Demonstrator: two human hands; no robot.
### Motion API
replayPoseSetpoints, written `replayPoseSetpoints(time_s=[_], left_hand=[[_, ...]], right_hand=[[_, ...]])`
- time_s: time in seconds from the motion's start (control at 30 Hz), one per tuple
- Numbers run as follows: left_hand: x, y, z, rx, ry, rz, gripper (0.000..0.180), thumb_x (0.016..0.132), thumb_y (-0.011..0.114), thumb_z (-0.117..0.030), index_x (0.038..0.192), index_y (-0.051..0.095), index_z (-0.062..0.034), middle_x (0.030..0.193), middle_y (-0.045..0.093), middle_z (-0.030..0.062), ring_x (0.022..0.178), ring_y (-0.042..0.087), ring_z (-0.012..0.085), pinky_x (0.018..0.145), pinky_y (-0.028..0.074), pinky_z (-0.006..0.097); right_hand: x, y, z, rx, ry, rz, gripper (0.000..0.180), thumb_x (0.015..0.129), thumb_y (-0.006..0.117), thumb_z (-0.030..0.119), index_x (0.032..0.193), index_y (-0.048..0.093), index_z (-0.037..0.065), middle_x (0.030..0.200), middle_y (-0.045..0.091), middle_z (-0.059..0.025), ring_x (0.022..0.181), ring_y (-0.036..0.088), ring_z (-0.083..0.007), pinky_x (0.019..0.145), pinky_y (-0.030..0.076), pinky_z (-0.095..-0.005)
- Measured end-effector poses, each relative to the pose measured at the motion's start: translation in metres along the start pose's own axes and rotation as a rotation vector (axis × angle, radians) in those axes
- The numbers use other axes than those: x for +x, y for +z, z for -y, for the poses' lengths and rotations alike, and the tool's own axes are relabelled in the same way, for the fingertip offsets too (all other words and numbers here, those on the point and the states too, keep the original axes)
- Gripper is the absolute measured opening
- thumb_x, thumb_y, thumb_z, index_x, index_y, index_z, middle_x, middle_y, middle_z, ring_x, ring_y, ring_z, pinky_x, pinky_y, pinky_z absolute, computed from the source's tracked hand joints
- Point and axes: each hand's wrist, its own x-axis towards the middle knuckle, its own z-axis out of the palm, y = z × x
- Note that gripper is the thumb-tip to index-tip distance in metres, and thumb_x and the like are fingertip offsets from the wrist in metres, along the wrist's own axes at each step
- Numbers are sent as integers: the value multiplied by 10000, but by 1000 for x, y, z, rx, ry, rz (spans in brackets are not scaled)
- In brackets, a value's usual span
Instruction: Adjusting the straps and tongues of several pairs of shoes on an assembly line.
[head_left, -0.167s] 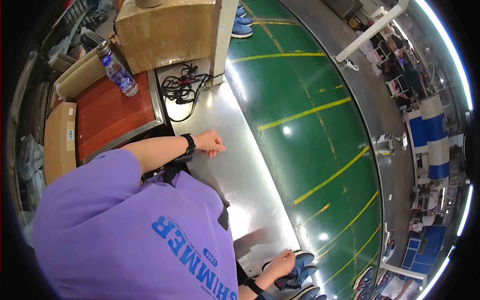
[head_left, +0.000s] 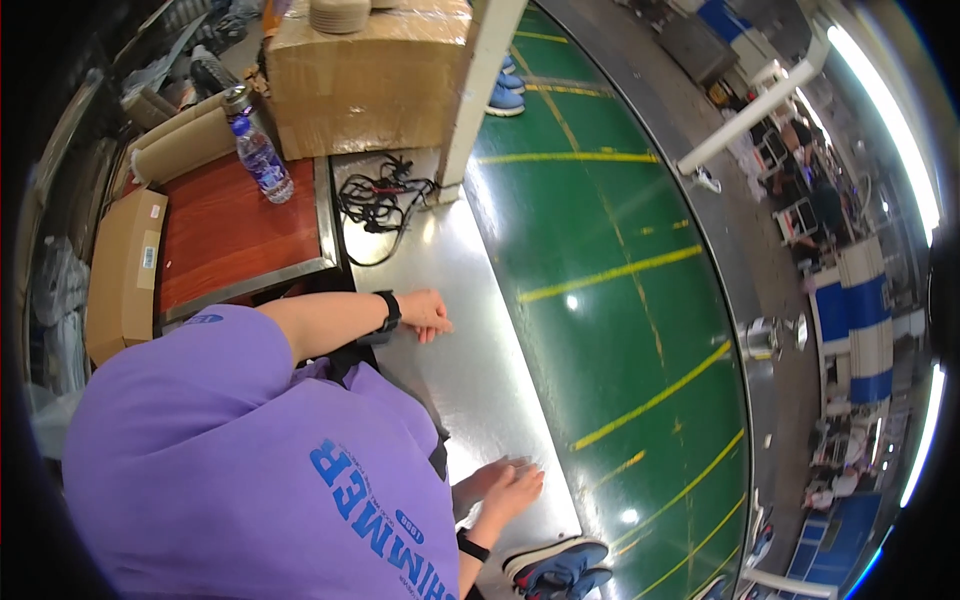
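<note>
- The left hand, with a black wristband just behind it, is laid on the shiny grey metal tabletop; its fingers are curled loosely under and nothing is held in them.
- The right hand is pressed flat on the same metal tabletop near its lower end, fingers extended and close together, empty.
- The two hands are seen well apart along the tabletop, with bare metal between them.
- A tangle of black cable is noted at the far end of the tabletop, away from both hands.
- A red-brown wooden surface is seen beside the tabletop on the left; a clear plastic water bottle with a blue label stands upright on it.
- A large brown cardboard box is placed beyond the bottle.
- A flat brown cardboard carton lies at the left edge of the wooden surface.
- A purple printed T-shirt fills the lower left.
- A green floor with yellow lines runs along the right of the tabletop.
</note>
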Motion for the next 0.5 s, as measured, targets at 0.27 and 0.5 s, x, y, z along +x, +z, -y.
replayPoseSetpoints(time_s=[0.27, 0.5], left_hand=[[20, 18, 20, -174, 61, -58, 304, 868, 657, -267, 729, 646, 3, 648, 662, 99, 518, 626, 139, 472, 489, 279], [4, 32, 32, 41, 233, -184, 311, 868, 623, -315, 726, 646, -39, 606, 654, 46, 508, 629, 150, 540, 512, 316]], right_hand=[[-1, 38, 51, -204, 39, 1, 709, 961, 359, 536, 1391, 350, -27, 1480, 243, -307, 1373, 187, -497, 1105, 153, -573], [-5, 42, 45, -204, 114, -12, 675, 969, 325, 535, 1366, 392, -6, 1473, 285, -280, 1369, 227, -469, 1090, 173, -577]])
